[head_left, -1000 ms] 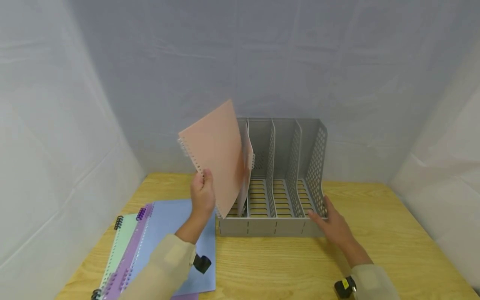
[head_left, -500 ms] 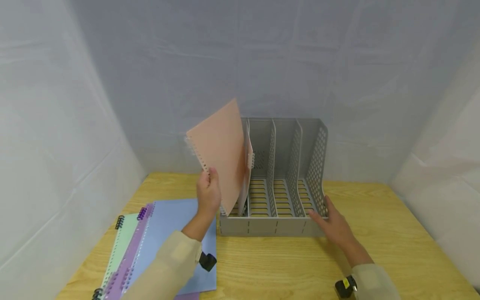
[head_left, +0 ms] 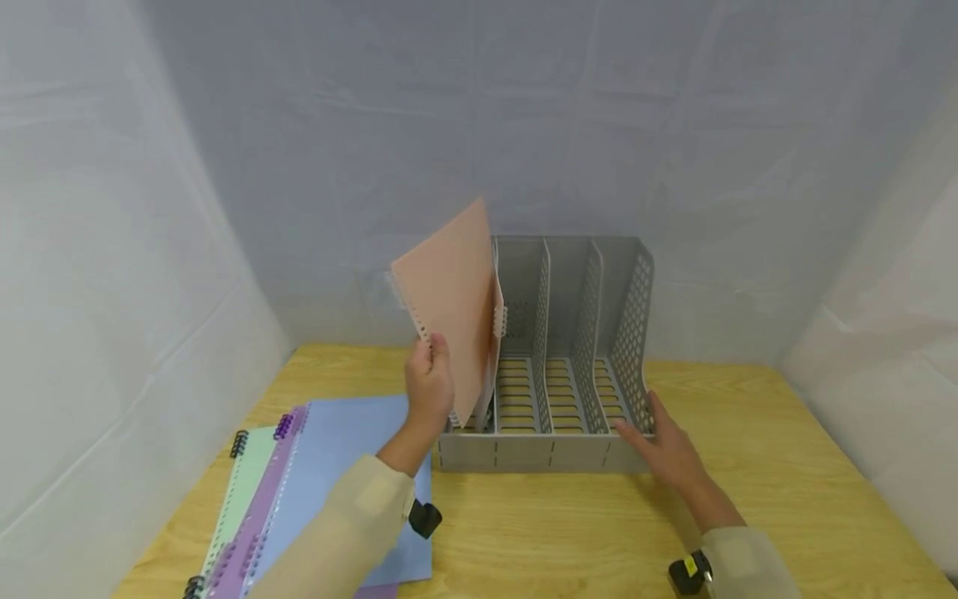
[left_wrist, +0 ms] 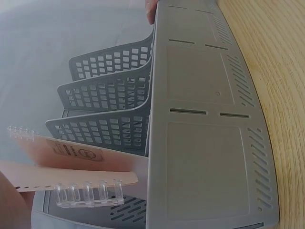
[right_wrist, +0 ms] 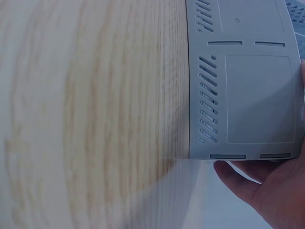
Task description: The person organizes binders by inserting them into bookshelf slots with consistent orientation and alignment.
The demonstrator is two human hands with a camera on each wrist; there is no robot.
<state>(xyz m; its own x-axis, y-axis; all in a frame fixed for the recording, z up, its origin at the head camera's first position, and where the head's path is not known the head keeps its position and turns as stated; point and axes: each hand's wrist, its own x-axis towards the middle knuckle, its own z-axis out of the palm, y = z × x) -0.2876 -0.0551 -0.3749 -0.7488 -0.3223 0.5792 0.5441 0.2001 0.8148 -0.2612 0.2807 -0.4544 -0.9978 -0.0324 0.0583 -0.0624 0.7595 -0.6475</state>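
A peach notebook (head_left: pixel 449 291) stands tilted over the leftmost compartment of a gray rack (head_left: pixel 524 453), its lower corner just behind the front wall; whether it touches the rack's floor cannot be told. The left hand (head_left: pixel 429 387) pinches it by the punched, ringed edge, thumb on the near face, so most of the notebook lies above and to the right of the fingers. Clear plastic rings show below the grip in the left wrist view. Close beside it, a peach cover (left_wrist: pixel 76 153) with a printed label leans toward the divider; I cannot tell whether it belongs to the same notebook. The right hand (head_left: pixel 666 449) holds the rack's near right corner, thumb over the front rim, fingers along the outer side wall. Left of the rack, a blue notebook (head_left: pixel 329 466) overlaps a purple notebook (head_left: pixel 262 499), which overlaps a green notebook (head_left: pixel 250 462), all flat on the wood-grained counter (head_left: pixel 561 532). Pale sheeting (head_left: pixel 569 116) hangs behind.
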